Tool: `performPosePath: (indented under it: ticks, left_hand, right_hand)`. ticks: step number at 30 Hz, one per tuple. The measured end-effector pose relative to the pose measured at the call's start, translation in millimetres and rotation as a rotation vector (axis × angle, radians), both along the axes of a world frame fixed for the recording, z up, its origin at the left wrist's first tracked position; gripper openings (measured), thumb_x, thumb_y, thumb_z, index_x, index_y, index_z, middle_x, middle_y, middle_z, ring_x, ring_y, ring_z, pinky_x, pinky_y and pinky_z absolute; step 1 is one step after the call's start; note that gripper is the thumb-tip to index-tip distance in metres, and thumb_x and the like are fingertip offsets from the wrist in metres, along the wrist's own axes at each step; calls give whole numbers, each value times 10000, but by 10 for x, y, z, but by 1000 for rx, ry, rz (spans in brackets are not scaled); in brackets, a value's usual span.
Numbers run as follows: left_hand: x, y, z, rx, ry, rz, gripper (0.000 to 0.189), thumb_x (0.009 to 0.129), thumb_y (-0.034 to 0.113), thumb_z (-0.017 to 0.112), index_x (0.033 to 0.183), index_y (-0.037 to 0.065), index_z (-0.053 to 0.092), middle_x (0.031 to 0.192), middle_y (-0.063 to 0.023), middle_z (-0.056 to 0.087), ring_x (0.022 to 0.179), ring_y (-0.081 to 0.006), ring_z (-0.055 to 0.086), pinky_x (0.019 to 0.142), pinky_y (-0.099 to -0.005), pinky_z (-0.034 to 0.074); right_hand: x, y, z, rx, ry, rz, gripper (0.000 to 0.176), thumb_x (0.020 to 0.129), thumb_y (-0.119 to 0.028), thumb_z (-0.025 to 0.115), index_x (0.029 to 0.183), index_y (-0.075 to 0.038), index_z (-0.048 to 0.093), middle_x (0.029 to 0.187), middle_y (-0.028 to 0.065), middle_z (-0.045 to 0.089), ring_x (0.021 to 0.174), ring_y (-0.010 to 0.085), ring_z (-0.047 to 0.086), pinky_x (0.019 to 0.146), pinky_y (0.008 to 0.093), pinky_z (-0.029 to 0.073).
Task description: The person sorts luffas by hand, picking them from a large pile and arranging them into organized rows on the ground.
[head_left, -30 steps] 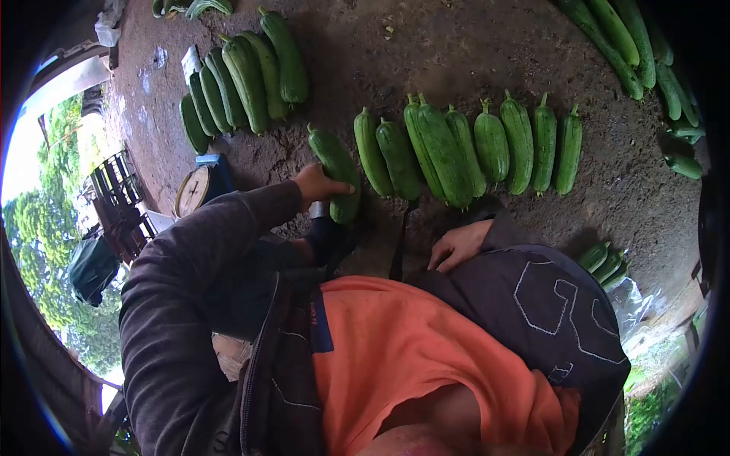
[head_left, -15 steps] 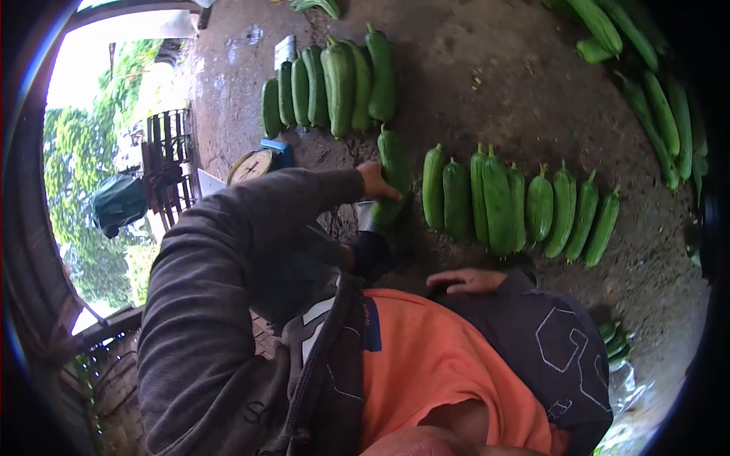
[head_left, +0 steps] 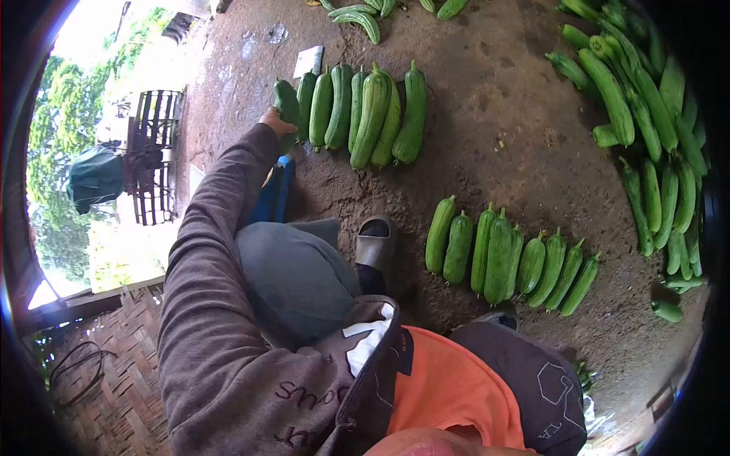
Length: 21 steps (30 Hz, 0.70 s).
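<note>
My left hand (head_left: 277, 121) reaches out to the upper left, its fingers wrapped round a green luffa gourd (head_left: 286, 101). This gourd stands at the left end of a row of luffa gourds (head_left: 372, 114) lying side by side on the dirt floor, close against its neighbour. A nearer row of luffa gourds (head_left: 498, 254) lies beyond my feet, to the right. My right hand does not show; the dark sleeve (head_left: 532, 365) on that side runs down behind my body.
A blue scale (head_left: 268, 201) stands partly hidden behind my left forearm and knee. A large heap of luffa gourds (head_left: 654, 114) lies at the right. Pale striped curved gourds (head_left: 361, 21) lie at the top. A paper (head_left: 308, 59) rests behind the far row.
My left hand has carried the luffa gourd from the right end of the far row to its left end. My right hand has dropped out of sight. The view has shifted.
</note>
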State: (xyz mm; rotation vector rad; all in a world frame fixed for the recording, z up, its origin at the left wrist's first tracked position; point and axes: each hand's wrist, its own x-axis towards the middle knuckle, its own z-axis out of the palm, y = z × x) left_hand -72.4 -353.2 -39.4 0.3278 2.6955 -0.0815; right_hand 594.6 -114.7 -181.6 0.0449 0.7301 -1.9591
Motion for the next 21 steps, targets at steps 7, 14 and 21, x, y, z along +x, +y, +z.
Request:
performPosePath:
  ticks: [7,14,21]
  left_hand:
    - [-487,-173,-368,63,62,81,788,587,311,785,1231,-6,458,1142,-209,581,1074,-314,569,902,-373,465]
    - [-1166,-823,-1261,210,25,-246,704,676,292,747,1254,21,452,1163,-185,573,1049,-307,564,887,-404,459]
    - [-1421,-764,-1000,78,330,-318,736,676,242,733,1302,27,410,1237,-215,511,1146,-354,493,984,-432,390]
  right_hand:
    - [513,775,394,368,-448,-245,448,930,-303,506,1310,-74,442,1240,143,518,1082,181,499,900,310,397]
    - [792,692,728,356,-495,-426,409,927,-285,508,1272,-65,485,1170,148,578,982,174,581,819,300,471]
    - [847,1960,994,1279,-333,-1146,218,866,-252,590,1005,-85,609,873,36,655,707,106,601,572,258,493]
